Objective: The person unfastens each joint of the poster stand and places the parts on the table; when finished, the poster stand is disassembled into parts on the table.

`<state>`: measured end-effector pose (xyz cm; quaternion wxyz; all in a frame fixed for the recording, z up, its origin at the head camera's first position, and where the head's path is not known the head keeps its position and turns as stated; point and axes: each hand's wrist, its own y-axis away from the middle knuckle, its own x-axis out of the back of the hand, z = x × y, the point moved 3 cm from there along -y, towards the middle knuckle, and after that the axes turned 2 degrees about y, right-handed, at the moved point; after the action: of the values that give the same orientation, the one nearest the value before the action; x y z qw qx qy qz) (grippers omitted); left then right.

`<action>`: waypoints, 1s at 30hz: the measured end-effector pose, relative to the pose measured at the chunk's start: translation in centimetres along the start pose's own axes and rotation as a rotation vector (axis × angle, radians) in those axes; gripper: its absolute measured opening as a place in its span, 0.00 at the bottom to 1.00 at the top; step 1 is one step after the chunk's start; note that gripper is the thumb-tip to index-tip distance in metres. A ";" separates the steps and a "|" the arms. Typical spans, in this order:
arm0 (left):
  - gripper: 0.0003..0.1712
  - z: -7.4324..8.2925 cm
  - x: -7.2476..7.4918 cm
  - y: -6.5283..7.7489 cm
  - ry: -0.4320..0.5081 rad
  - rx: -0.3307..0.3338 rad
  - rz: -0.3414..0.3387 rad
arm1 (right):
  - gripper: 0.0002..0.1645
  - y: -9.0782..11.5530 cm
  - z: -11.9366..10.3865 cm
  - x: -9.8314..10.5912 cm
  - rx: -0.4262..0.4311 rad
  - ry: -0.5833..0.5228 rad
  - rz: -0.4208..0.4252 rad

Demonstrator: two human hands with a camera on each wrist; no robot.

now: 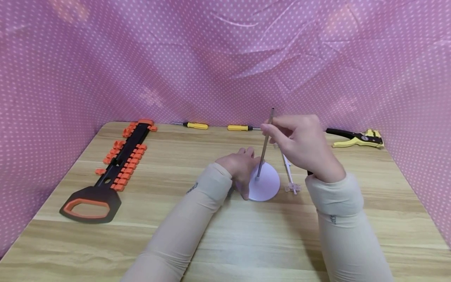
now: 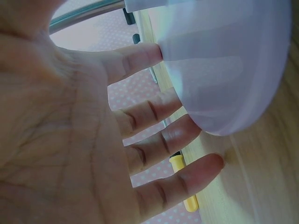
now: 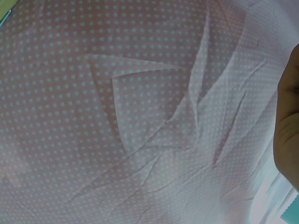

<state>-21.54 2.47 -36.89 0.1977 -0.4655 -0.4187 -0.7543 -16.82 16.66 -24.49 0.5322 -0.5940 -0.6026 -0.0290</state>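
Observation:
A round white base (image 1: 268, 188) lies on the table with a thin metal rod (image 1: 266, 147) standing slightly tilted in the small socket at its middle. My right hand (image 1: 299, 141) pinches the rod near its upper end between thumb and fingers. At the left of the base, my left hand (image 1: 240, 166) spreads round the edge. The left wrist view shows its fingers (image 2: 156, 105) nearly straight, fingertips right at the rim of the base. Only part of the right hand (image 3: 287, 126) enters the right wrist view, so its grip is hidden there.
A clear and white plastic stem piece (image 1: 289, 174) lies right of the base. Yellow-handled screwdrivers (image 1: 197, 125) and yellow-black pliers (image 1: 359, 138) lie along the back. A black rack with orange clips (image 1: 121, 166) lies at left. Pink dotted cloth (image 1: 225, 58) encloses the table.

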 end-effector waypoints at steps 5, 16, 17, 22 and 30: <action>0.72 0.1 0.0 0.1 -0.006 0.000 0.000 | 0.10 0.0 0.4 0.0 -0.006 0.002 0.014; 0.70 0.2 -0.2 0.0 -0.040 -0.006 -0.003 | 0.08 0.3 0.5 1.0 -0.056 -0.006 -0.045; 0.70 0.2 -0.2 0.0 -0.036 -0.004 -0.003 | 0.08 0.3 0.4 0.9 -0.053 -0.013 -0.049; 0.71 0.2 -0.1 0.2 -0.003 0.011 0.000 | 0.09 0.2 0.1 0.3 -0.034 -0.015 -0.036; 0.70 0.1 0.0 0.1 -0.007 0.005 -0.005 | 0.12 0.0 0.8 0.7 -0.047 0.013 0.002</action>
<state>-21.37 2.51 -36.81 0.1955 -0.4668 -0.4223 -0.7520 -17.06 17.63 -24.40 0.5222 -0.6068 -0.5975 -0.0463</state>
